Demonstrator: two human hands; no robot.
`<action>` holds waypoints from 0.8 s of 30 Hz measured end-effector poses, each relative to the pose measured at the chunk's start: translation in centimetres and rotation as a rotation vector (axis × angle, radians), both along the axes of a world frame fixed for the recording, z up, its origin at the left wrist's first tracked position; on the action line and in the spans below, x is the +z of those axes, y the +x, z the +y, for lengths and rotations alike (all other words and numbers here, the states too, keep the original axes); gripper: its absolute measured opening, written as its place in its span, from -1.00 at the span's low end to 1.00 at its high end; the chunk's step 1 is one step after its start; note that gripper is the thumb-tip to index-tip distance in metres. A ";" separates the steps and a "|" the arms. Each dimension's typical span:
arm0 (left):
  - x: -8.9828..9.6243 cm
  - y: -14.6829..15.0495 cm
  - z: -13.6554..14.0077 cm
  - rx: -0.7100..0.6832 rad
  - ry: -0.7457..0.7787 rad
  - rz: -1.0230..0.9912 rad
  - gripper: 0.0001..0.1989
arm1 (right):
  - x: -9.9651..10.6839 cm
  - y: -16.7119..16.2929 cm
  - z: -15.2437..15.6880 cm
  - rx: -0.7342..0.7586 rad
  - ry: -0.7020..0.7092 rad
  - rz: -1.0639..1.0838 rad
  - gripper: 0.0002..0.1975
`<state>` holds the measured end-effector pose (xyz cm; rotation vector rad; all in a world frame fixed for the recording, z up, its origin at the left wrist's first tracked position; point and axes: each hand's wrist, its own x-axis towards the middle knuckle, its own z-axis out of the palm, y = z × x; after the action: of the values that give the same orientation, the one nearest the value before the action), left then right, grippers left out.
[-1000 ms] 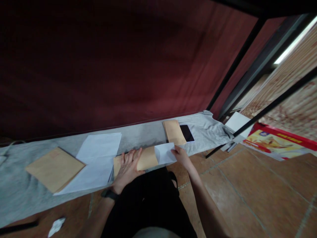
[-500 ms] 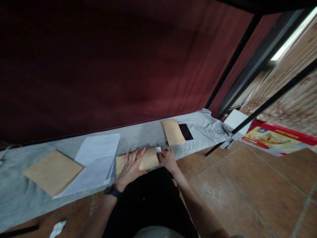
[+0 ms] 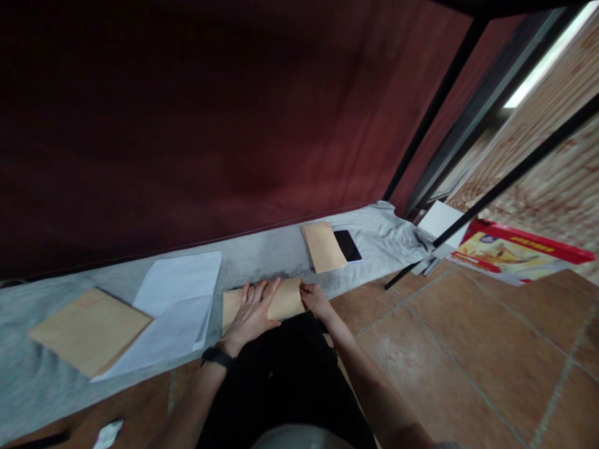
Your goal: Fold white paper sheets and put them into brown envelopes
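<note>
A brown paper envelope (image 3: 286, 300) lies on the grey cloth just in front of my lap. My left hand (image 3: 253, 312) rests flat across its left half, fingers spread, pressing it down. At the envelope's right end my right hand (image 3: 314, 298) has its fingers closed on the edge; the fingertips are partly hidden there. A stack of brown envelopes (image 3: 324, 248) lies beyond the right hand, beside a dark phone or tablet (image 3: 347, 246). To the left, white paper sheets (image 3: 180, 299) with a fold line lie partly under more brown envelopes (image 3: 91, 330).
The grey cloth (image 3: 255, 252) covers a long narrow surface against a dark red curtain (image 3: 224, 156). Black metal poles (image 3: 435, 106) rise at the right. A red and yellow box (image 3: 515, 252) and a white box (image 3: 440, 224) stand there. Crumpled white paper (image 3: 108, 433) lies on the tiled floor.
White paper that showed at the envelope's right end is now out of sight. My right fingers have shifted onto that edge. The left hand stays flat; the view has moved slightly.
</note>
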<state>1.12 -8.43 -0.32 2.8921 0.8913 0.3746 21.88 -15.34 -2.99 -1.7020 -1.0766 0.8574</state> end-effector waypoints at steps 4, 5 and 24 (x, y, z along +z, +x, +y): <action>-0.1 0.0 0.0 -0.002 -0.004 0.015 0.13 | -0.4 0.0 -0.2 -0.054 -0.016 -0.023 -0.76; 0.0 0.1 0.0 -0.004 -0.006 0.019 0.13 | -0.5 0.0 -0.2 -0.072 -0.016 -0.029 -0.76; -0.6 0.1 0.1 -0.022 -0.012 0.025 0.11 | -1.7 -0.5 0.0 -0.312 0.067 -0.024 -0.95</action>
<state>1.26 -8.33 -0.94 2.8992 0.8622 0.3312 21.38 -15.37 -4.71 -1.7678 -0.8161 0.5968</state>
